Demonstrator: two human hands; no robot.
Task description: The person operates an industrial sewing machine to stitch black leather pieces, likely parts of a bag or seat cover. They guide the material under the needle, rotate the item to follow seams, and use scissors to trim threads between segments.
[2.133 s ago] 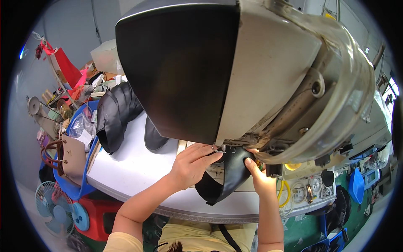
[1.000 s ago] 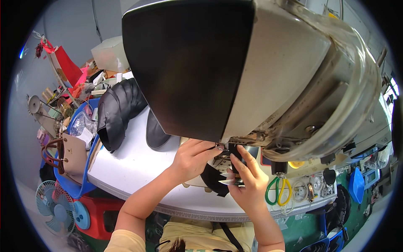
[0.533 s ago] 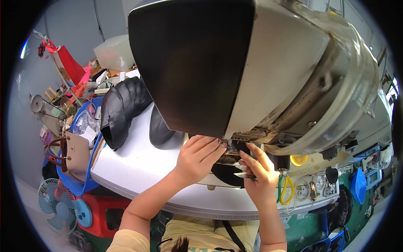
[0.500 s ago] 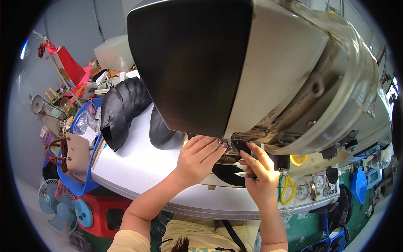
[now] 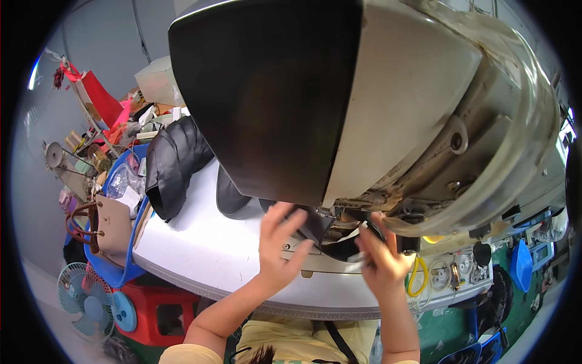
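A sewing machine with a dark front panel fills the upper middle. A curved black leather-like piece lies under its needle area, partly hidden by the machine head and my right hand. My left hand is open, fingers spread and blurred, beside the raised left part of that piece. My right hand is closed at the piece's right side. A pair of small thread snips sits in it, mostly hidden and blurred, with a dark edge by the fingertips.
Left of the machine, a flat black piece and a stack of black pieces lie on the white table. A blue bin with a beige handbag stands at the left. Yellow scissors-like handles are right of my right hand.
My left hand has drawn back from the needle area, and its fingers have spread. My right hand has shifted slightly right and lower. The black piece's left part now shows raised.
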